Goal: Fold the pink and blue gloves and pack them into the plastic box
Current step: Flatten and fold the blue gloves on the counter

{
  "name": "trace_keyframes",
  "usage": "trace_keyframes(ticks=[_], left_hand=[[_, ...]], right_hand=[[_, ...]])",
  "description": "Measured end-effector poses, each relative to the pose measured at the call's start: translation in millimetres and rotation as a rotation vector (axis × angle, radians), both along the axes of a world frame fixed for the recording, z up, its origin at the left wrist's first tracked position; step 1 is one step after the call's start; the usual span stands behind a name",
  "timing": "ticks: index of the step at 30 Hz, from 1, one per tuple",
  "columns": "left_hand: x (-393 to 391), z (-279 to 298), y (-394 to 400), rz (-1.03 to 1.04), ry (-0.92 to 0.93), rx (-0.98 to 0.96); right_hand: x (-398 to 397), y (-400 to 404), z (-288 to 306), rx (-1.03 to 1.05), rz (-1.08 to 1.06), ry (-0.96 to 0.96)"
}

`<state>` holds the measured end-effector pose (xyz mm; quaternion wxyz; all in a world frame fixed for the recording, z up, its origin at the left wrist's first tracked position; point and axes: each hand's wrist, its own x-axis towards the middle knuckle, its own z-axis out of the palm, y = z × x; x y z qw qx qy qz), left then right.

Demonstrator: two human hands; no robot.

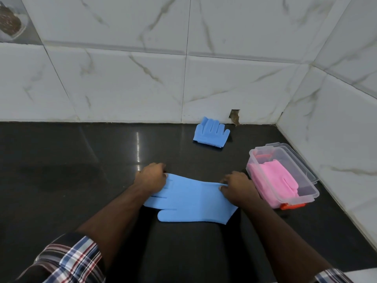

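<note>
Your checked sleeves frame the near edge; beyond them your left hand [151,176] pinches the finger end of a smooth, flat blue glove [191,199] on the glossy black counter [61,160], and your right hand [237,185] pinches its cuff edge with curled fingers. Right of it, a clear plastic box [306,193] with an orange latch holds folded pink gloves [273,180]. Farther back, near the marbled wall tiles [122,78], a second blue glove [211,132] lies folded, bristles showing along its near edge.

A dark polished counter [61,160] meets white marbled wall tiles [122,82], one chipped [235,116] at its base
</note>
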<state>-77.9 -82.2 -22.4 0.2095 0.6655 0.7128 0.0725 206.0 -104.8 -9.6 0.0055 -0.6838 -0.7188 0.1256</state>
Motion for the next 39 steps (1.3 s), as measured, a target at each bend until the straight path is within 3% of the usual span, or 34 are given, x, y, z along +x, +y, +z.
trace_keyframes(ticks=[4,8,11,13,16,22,30,39], left_hand=[[-10.2,12.9,6.5,0.057,-0.297,0.07],[-12.8,55.2,15.1,0.113,-0.572,0.277],[-17.9,86.9,12.0,0.039,-0.628,0.365],[-22.0,94.3,6.5,-0.01,-0.584,0.34],[-30.2,83.7,-1.7,-0.038,-0.407,0.239],[-35.8,42.9,-13.5,-0.068,-0.152,0.163],[-12.1,10.0,-26.5,-0.252,0.146,0.098],[-12.2,11.9,-23.4,-0.287,0.166,0.117]], right_hand=[[-1.2,3.2,21.1,0.107,-0.032,0.098],[-2.9,8.5,54.0,0.366,-0.073,0.198],[-5.2,8.9,73.5,0.523,-0.065,0.187],[-5.3,7.7,75.7,0.475,-0.057,0.141],[-7.0,-1.4,64.7,0.228,-0.043,0.068],[-10.6,-13.0,36.8,-0.005,-0.052,0.153],[-16.8,-9.5,1.7,-0.021,-0.05,0.049],[-19.1,-14.1,-0.8,0.022,-0.01,-0.04]])
